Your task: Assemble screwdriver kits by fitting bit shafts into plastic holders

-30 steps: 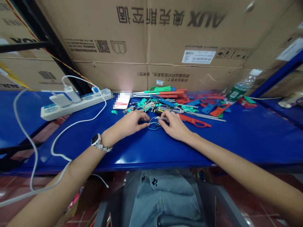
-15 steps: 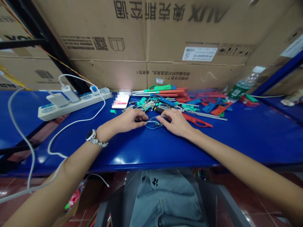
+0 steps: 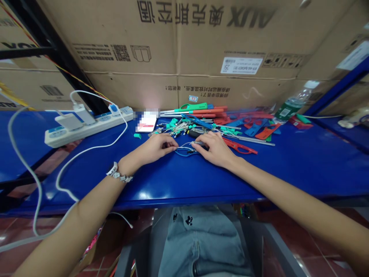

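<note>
Thin white and blue wires (image 3: 184,149) run between my two hands, low over the blue table. My left hand (image 3: 158,147) pinches their left end between thumb and fingertips. The fingers of my right hand (image 3: 211,148) are closed on a small metallic part at the wires' right end; its exact shape is partly hidden. Just behind my right hand lies a black and yellow handle (image 3: 193,134). Beyond both hands is a heap of small metal and green parts (image 3: 180,126). A red lighter-shaped casing (image 3: 240,147) rests right of my right hand.
A white power strip (image 3: 95,125) with plugs and cables lies at the left, beside a lit phone (image 3: 147,122). Red, blue and green casings (image 3: 256,125) are piled at the back right near a plastic bottle (image 3: 296,102). A cardboard box (image 3: 173,50) stands behind the table (image 3: 173,188).
My left hand has shifted slightly left and its wrist has turned a little. The wires are still between my hands, and a metallic part shows more clearly at my right fingertips.
</note>
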{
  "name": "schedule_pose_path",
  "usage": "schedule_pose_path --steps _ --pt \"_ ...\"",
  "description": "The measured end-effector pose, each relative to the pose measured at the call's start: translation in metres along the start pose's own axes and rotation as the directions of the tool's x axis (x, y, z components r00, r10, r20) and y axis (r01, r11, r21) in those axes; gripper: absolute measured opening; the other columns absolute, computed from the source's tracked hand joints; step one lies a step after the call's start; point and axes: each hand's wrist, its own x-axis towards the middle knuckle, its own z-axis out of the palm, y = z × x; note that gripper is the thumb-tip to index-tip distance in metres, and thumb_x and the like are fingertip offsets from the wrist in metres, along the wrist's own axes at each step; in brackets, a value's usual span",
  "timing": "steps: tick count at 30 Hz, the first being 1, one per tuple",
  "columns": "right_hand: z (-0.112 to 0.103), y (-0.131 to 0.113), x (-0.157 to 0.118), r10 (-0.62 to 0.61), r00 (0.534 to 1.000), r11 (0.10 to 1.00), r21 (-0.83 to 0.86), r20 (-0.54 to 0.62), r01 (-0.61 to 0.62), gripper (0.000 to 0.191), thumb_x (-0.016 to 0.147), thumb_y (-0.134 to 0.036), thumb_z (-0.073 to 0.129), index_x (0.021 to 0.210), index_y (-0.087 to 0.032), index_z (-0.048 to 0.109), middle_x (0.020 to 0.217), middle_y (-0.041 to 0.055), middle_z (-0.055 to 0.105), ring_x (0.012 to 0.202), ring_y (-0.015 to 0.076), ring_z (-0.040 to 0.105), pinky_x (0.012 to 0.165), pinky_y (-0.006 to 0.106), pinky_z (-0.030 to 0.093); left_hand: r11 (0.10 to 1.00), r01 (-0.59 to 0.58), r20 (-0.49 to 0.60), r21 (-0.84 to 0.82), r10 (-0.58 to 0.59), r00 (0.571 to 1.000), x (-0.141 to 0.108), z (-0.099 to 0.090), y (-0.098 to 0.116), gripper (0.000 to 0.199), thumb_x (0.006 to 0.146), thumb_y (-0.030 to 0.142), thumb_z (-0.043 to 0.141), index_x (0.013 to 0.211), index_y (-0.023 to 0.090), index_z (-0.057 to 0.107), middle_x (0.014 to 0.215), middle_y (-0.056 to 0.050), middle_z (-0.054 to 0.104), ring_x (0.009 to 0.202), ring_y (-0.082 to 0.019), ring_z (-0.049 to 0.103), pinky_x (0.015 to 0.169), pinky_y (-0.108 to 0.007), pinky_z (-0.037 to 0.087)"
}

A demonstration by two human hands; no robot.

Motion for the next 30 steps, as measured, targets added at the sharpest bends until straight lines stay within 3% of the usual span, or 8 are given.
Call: schedule_pose_path --steps 9,16,24,30 --pt "0.002 0.005 0.001 -0.057 0.998 0.99 0.13 -0.026 0.06 0.019 0.104 -0.037 0.062 0.108 -0.022 0.072 0.09 0.004 0.075 0.09 0.0232 0.064 0.091 0.042 0.039 0.991 -0.057 -0.079 0.124 0.067 0.995 0.0 0.007 0.003 0.018 0.099 0.025 0.061 0.096 0.018 0.077 0.095 -0.007 0.072 0.082 -0.018 0.067 0.078 -0.034 0.054" --pt "-0.006 0.007 -0.003 -0.116 0.993 0.982 0.148 -0.006 0.116 0.024 0.105 -0.034 0.059 0.12 -0.022 0.073 0.105 0.0067 0.077 0.1 0.025 0.066 0.094 0.045 0.042 0.949 -0.13 -0.053 0.289 0.151 0.987 -0.007 0.011 0.003 0.028 0.104 0.028 0.051 0.105 0.019 0.078 0.103 -0.01 0.069 0.091 -0.022 0.068 0.084 -0.038 0.056" --pt "-0.004 0.005 0.004 -0.082 0.995 0.956 0.278 -0.055 0.094 0.017 0.102 -0.03 0.062 0.11 -0.024 0.076 0.108 0.0059 0.079 0.101 0.0241 0.069 0.091 0.043 0.051 0.976 -0.051 -0.067 0.211 0.066 0.996 -0.006 0.014 0.006 0.028 0.104 0.035 0.053 0.115 0.02 0.074 0.113 -0.01 0.071 0.104 -0.025 0.068 0.093 -0.041 0.056" --pt "-0.008 0.001 0.004 -0.067 0.998 0.924 0.377 -0.017 0.068 0.019 0.101 -0.027 0.061 0.112 -0.023 0.075 0.112 0.0066 0.079 0.103 0.0226 0.071 0.092 0.041 0.054 0.975 -0.034 -0.066 0.219 0.049 0.997 -0.005 0.017 0.012 0.029 0.103 0.039 0.057 0.117 0.02 0.074 0.112 -0.01 0.07 0.107 -0.026 0.067 0.095 -0.042 0.055"
